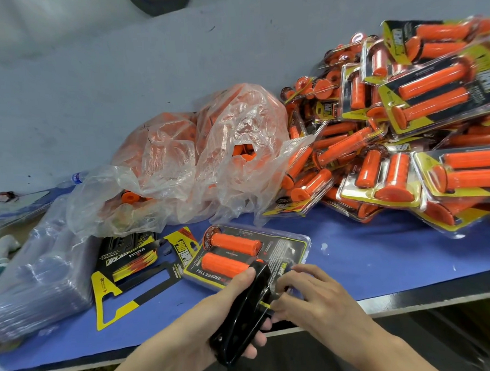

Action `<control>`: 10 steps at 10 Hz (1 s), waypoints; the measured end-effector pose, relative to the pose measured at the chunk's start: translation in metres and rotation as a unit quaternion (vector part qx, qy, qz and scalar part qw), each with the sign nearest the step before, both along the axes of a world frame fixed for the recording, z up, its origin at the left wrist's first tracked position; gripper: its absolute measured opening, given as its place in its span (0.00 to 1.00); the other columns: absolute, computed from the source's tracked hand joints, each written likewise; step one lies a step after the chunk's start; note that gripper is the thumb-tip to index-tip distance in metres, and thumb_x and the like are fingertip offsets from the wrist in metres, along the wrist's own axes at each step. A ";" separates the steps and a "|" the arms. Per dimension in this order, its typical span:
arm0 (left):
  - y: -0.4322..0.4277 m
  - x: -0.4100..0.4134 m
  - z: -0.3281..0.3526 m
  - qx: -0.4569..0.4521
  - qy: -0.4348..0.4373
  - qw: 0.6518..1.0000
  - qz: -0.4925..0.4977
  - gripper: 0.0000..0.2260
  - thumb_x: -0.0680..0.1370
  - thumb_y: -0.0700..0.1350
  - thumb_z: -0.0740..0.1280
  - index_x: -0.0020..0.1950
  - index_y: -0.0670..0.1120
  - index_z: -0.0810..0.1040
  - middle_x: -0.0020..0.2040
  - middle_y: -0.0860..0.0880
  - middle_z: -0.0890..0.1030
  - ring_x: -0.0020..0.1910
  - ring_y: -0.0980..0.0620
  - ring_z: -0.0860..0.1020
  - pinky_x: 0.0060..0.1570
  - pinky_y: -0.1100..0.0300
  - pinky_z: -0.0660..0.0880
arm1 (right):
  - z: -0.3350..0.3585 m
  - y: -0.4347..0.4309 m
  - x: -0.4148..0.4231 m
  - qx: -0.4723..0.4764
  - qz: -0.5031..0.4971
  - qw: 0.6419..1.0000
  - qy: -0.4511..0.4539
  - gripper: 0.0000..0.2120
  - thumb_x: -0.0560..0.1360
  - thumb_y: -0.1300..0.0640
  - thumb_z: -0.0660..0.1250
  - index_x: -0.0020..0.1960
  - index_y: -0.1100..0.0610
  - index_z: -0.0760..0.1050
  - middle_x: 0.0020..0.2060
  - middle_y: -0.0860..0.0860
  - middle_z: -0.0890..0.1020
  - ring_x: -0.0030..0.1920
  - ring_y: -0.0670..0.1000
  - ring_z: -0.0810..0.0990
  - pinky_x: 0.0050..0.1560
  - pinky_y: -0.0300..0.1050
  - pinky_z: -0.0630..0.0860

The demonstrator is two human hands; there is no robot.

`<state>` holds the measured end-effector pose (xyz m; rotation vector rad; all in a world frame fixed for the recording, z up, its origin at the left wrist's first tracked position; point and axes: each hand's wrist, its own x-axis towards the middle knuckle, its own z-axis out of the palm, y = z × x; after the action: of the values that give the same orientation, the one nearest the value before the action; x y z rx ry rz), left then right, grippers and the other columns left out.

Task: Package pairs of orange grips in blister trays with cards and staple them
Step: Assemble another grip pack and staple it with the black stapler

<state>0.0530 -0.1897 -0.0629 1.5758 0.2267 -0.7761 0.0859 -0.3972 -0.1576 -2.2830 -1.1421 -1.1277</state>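
A blister pack (pixel 285 247) with two orange grips (pixel 234 244) on a black and yellow card lies on the blue mat near the table's front edge. My left hand (pixel 215 311) grips a black stapler (pixel 242 310), its nose clamped over the pack's near edge. My right hand (pixel 317 296) rests on the pack just right of the stapler, fingertips pinching the pack's edge at the stapler's jaw.
Loose printed cards (pixel 130 275) lie left of the pack. A stack of clear blister trays (pixel 38 278) sits at far left. A clear plastic bag of loose orange grips (pixel 198 159) stands behind. Several finished packs (pixel 403 152) are heaped at right. The blue mat (pixel 379 252) covers the table.
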 end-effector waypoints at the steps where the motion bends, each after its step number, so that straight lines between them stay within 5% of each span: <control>1: 0.000 0.004 -0.003 -0.007 0.005 1.000 0.012 0.34 0.72 0.65 0.68 0.65 0.37 0.78 0.49 0.41 0.82 0.45 0.44 0.80 0.39 0.56 0.78 | 0.004 -0.002 -0.005 -0.003 -0.016 0.999 0.050 0.05 0.80 0.51 0.66 0.51 0.51 0.78 0.55 0.47 0.74 0.50 0.48 0.75 0.55 0.37 0.73; 2: -0.001 0.007 -0.002 -0.021 0.050 0.998 0.018 0.35 0.72 0.65 0.69 0.62 0.35 0.79 0.50 0.40 0.81 0.46 0.44 0.79 0.40 0.56 0.77 | 0.005 -0.001 -0.008 -0.006 -0.021 0.997 0.077 0.04 0.80 0.50 0.64 0.51 0.49 0.77 0.65 0.46 0.71 0.54 0.47 0.76 0.51 0.37 0.75; 4: -0.002 0.015 -0.004 -0.032 0.090 0.995 0.001 0.31 0.75 0.61 0.68 0.59 0.33 0.80 0.49 0.40 0.80 0.45 0.46 0.78 0.47 0.56 0.75 | 0.009 0.001 -0.011 0.013 -0.011 0.986 0.168 0.09 0.77 0.45 0.62 0.57 0.42 0.71 0.67 0.35 0.67 0.56 0.38 0.72 0.57 0.27 0.68; 7: 0.014 0.016 0.003 -0.038 0.090 0.994 -0.051 0.35 0.72 0.66 0.70 0.62 0.35 0.79 0.52 0.39 0.79 0.47 0.43 0.78 0.44 0.55 0.77 | 0.001 0.000 0.000 -0.006 -0.004 1.000 0.027 0.07 0.81 0.49 0.65 0.47 0.52 0.76 0.55 0.47 0.77 0.50 0.48 0.77 0.61 0.42 0.72; 8: 0.047 0.015 0.009 0.043 0.075 0.990 -0.108 0.34 0.69 0.69 0.71 0.58 0.41 0.83 0.53 0.39 0.82 0.47 0.43 0.80 0.47 0.53 0.79 | 0.000 -0.001 0.003 -0.032 -0.009 0.999 0.018 0.08 0.82 0.48 0.63 0.47 0.50 0.73 0.51 0.45 0.79 0.49 0.46 0.78 0.64 0.43 0.71; 9: 0.080 0.013 0.010 0.177 0.004 0.982 -0.058 0.34 0.60 0.73 0.74 0.51 0.48 0.86 0.48 0.37 0.84 0.44 0.41 0.82 0.48 0.52 0.79 | 0.002 0.001 0.006 -0.022 -0.030 0.999 0.027 0.08 0.82 0.45 0.61 0.49 0.48 0.73 0.51 0.43 0.79 0.52 0.45 0.77 0.65 0.43 0.70; 10: 0.101 0.011 0.011 0.306 -0.090 0.948 -0.002 0.30 0.60 0.79 0.66 0.47 0.58 0.85 0.46 0.53 0.86 0.40 0.57 0.84 0.45 0.62 0.77 | 0.002 0.003 0.006 -0.024 -0.058 0.996 0.055 0.12 0.79 0.43 0.62 0.57 0.49 0.75 0.55 0.44 0.79 0.54 0.45 0.78 0.64 0.43 0.71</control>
<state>0.0637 -0.0890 -0.0516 2.2216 0.3523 -0.5846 0.0922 -0.3940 -0.1560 -2.4444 -1.0171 -1.0110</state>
